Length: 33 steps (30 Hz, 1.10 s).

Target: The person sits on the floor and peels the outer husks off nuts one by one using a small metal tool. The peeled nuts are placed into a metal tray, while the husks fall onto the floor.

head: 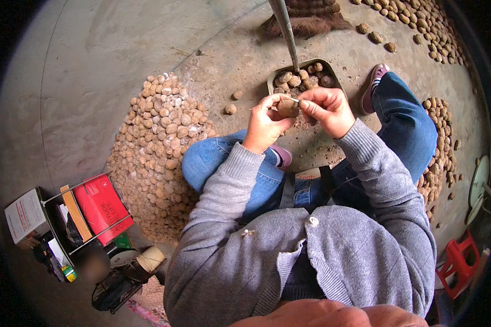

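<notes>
My left hand (266,122) grips a round brown tuber-like piece (287,108) between thumb and fingers. My right hand (329,109) is right beside it, thumb and forefinger pinched on a small, thin, pale object (294,100) that lies against the top of the piece. Whether that object is a blade cannot be made out. Just beyond both hands stands a shallow rectangular basin (271,83), partly hidden by them. Several round brown tubers (311,83) and loose crumbs lie in it. A grey pole (286,34) slopes down to the basin.
A large heap of pale round tubers (163,143) rises at left. More tubers are spread at the upper right (421,20) and beside my right leg (435,163). A brown fibrous bundle (307,18), a rack with a red box (102,208) and a red plastic stool (458,263) stand around.
</notes>
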Tool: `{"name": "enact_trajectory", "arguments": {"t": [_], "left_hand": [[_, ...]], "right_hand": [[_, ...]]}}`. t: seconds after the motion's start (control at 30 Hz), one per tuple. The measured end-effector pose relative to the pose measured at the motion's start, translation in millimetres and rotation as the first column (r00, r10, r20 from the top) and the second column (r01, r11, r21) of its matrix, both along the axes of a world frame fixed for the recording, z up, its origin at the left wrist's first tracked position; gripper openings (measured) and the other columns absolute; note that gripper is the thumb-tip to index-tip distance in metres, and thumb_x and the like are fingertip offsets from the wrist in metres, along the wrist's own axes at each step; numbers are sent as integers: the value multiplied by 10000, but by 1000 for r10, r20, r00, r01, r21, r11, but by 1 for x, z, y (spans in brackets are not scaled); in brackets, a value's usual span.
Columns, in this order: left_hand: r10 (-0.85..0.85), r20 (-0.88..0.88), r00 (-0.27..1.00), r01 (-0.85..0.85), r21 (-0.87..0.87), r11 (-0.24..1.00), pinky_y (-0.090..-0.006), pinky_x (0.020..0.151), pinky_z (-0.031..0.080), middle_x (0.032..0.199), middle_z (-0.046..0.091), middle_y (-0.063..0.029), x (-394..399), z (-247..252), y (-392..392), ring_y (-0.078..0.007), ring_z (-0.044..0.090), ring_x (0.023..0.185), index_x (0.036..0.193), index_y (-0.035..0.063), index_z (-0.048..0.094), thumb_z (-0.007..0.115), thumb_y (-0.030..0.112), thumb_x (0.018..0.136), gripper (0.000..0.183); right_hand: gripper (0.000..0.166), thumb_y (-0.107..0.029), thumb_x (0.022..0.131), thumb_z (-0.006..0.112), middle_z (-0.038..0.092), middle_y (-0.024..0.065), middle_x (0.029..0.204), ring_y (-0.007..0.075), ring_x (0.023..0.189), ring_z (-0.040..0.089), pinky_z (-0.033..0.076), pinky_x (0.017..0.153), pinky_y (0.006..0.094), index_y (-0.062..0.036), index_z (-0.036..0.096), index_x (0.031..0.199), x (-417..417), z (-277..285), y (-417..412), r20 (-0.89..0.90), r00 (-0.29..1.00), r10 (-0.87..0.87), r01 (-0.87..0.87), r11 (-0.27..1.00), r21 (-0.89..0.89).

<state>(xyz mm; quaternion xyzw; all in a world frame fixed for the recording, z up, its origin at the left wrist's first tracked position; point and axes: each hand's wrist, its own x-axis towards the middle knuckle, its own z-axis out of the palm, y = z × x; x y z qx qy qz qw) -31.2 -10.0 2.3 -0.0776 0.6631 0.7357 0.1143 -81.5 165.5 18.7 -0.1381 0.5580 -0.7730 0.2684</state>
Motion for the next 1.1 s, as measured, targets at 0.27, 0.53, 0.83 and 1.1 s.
{"name": "enact_trajectory", "arguments": {"t": [0.27,0.53,0.83,1.1], "left_hand": [[102,41,994,-106,124,987,-254,794,482,1000,573,-59,-2,12,-3,-121,573,890,1136,-17,463,676,-34,692,492],[36,-20,999,-37,-39,999,-241,757,489,1009,586,-64,-1,6,-2,-104,574,868,1126,-4,477,689,-2,682,492],[15,-156,988,-65,-319,946,-198,651,488,962,568,-40,0,0,-1,-83,580,775,1084,1,531,683,-44,649,463],[-28,-181,983,-71,-516,854,-177,555,458,872,519,-9,2,1,-1,-44,535,649,1045,-13,578,694,-43,627,435]], "right_hand": [[75,-32,801,588,551,20,577,49,543,494,422,493,229,37,615,813,0,-11,8,-131,989,66,-9,919,394],[106,-76,727,624,606,175,678,253,624,631,483,562,312,-17,639,814,1,-10,2,-485,873,46,235,833,502],[88,-74,748,630,603,158,664,233,602,620,479,566,307,0,624,795,3,-8,2,-392,907,156,67,864,500],[81,-78,745,610,603,160,667,232,606,625,487,565,314,-13,634,787,1,-8,4,-449,874,184,50,887,460]]}}
